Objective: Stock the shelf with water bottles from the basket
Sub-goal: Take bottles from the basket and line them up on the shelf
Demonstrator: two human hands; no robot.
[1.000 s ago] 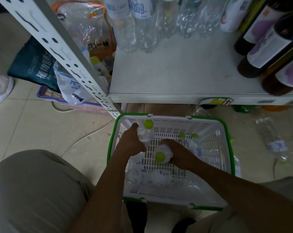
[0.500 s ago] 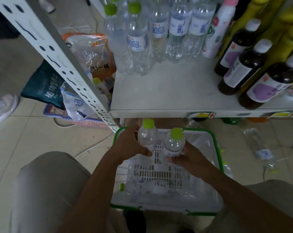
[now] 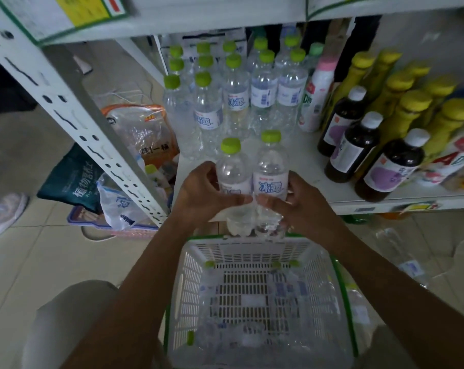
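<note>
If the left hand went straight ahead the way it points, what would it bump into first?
Likely the front-row water bottle on the shelf, past some bare board. The left hand's gripped bottle would touch it first. Depth is hard to judge.

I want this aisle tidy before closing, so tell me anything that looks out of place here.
A clear water bottle lies on its side on the floor right of the basket, below the shelf, not standing with the stocked ones. Bags are heaped beside the shelf post.
</note>
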